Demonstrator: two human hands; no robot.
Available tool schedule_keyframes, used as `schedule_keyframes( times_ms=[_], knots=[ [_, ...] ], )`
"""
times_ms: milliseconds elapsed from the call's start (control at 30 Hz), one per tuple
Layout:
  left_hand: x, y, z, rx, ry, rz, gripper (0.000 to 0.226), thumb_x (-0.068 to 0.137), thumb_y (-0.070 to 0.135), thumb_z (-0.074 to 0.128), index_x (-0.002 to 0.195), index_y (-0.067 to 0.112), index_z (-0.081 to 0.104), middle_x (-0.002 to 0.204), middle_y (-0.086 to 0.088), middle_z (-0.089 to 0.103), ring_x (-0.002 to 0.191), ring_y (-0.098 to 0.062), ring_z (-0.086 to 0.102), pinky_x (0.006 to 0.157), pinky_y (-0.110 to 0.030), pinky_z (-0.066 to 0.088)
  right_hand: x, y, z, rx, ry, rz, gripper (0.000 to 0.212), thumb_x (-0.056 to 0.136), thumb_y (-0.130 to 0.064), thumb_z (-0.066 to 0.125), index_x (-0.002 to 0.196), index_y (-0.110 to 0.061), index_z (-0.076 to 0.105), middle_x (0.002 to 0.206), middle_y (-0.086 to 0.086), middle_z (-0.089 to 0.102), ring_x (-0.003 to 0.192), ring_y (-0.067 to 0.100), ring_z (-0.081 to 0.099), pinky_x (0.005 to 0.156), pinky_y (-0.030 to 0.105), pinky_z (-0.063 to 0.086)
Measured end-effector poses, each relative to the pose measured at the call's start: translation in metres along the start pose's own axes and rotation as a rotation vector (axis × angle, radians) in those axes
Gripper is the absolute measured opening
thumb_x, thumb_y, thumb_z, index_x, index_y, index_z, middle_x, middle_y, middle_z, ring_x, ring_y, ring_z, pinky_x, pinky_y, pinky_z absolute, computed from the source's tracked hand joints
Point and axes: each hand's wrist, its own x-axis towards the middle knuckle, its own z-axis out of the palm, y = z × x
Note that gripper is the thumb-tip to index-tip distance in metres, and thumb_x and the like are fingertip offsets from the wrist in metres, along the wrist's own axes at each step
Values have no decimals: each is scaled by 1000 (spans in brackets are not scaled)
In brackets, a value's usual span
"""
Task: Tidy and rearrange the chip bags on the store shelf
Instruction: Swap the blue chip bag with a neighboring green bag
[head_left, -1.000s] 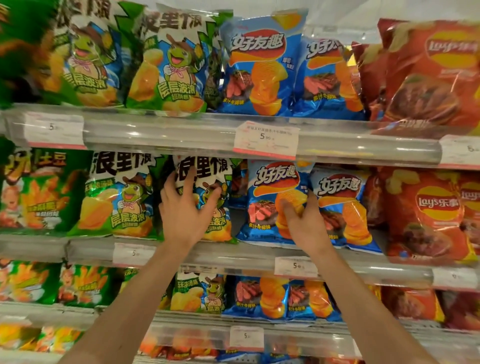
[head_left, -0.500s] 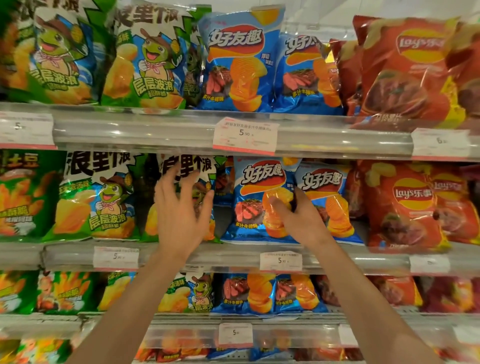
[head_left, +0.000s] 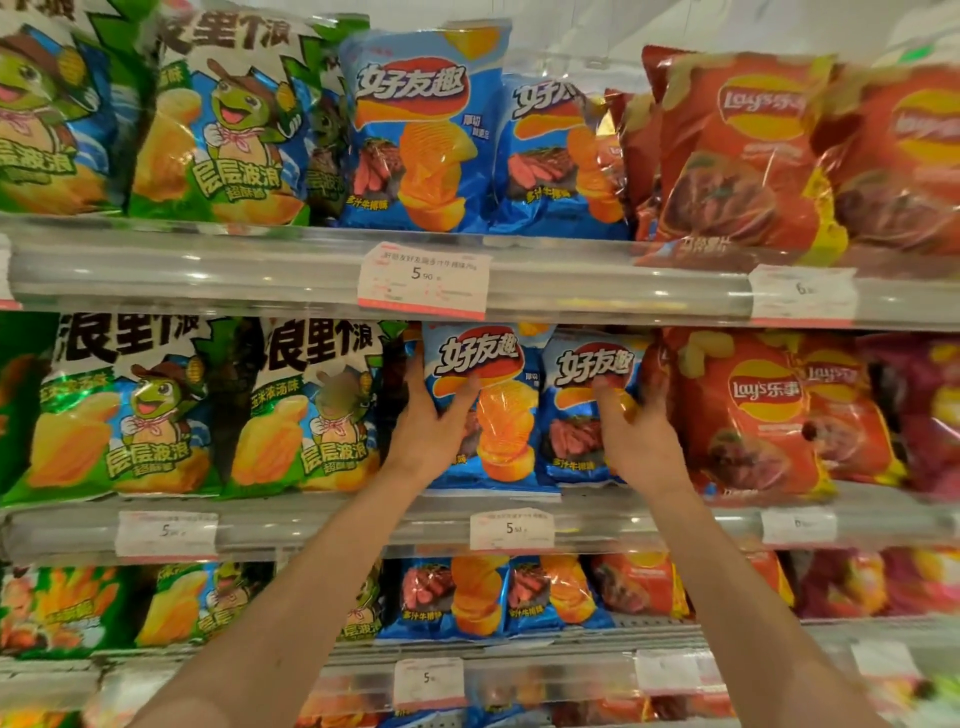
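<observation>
The chip bags fill three shelf levels, and the step in hand looks like straightening the blue pair on the middle shelf (head_left: 322, 525). Left of them stand green bags (head_left: 306, 410), untouched. The left hand (head_left: 426, 431) grips the left edge of the first blue bag (head_left: 488, 410), thumb across its front and fingers tucked behind. The right hand (head_left: 636, 436) lies on the second blue bag (head_left: 587, 415); its fingers are blurred (spread or curled, one cannot tell). The red bags (head_left: 748, 415) lean at the right. The next move probably calls for squaring both blue bags upright. The frame cuts off the outer bags, and the lowest shelf is blurred.
</observation>
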Motion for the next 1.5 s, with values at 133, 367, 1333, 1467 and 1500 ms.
schedule_keyframes(
  times_ms=[133,367,1333,1467,1500],
  knots=[
    [-7,1,0,-134,42,132,76,98,32,66,153,48,16,59,4,61,45,-15,53,50,-27,48,20,0,3,174,45,34,86,82,-75,51,133,-7,48,96,9,67,87,28,65,92,47,53],
    [3,-9,-15,157,267,148,89,77,81,60,139,78,-4,112,-35,62,75,-46,71,63,-57,62,21,-1,-3,310,47,-167,47,98,-39,60,137,-16,48,106,-5,65,93,12,62,87,27,44],
    [-35,-14,-5,1142,212,477,69,101,58,36,158,19,35,170,-17,11,155,-39,14,120,-58,27,-6,28,33,-518,267,-536,73,99,-56,31,157,-12,28,164,21,21,153,38,14,123,56,14],
    [-44,-6,-9,1127,224,464,67,100,57,41,158,23,35,170,-15,14,156,-36,14,122,-53,23,-11,25,29,-439,269,-545,75,98,-56,37,155,-9,30,164,21,19,153,38,14,123,55,12],
    [-48,-4,-10,1119,235,470,66,100,55,42,157,23,36,169,-16,15,155,-36,16,121,-52,24,-13,24,27,-422,268,-547,75,97,-56,38,155,-9,30,165,21,20,153,37,14,123,55,12]
  ],
)
